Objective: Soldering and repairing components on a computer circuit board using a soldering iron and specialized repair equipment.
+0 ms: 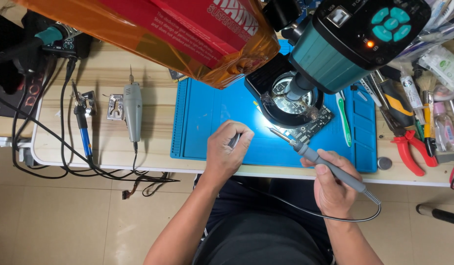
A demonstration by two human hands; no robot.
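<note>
Soldering iron [330, 169] sits in the right hand [334, 189], fingers wrapped tight around its grey handle. It lies slanted — the thin metal tip points up and away to the left of that hand, toward the dark circuit board [313, 128] under the microscope's ring light [291, 100]. The tip is near the board's lower edge, but I cannot tell if it touches. The iron's cord loops back below the wrist.

The left hand [226, 153] is curled shut around a small silver tool, maybe tweezers [235, 141], just to the left of the iron's tip. Both hands rest over the blue work mat [207, 118]. The right hand is nearer the board.

Between the two hands the mat is open. Red pliers [408, 147] and screwdrivers lie far to the right of the right hand — well apart.
</note>
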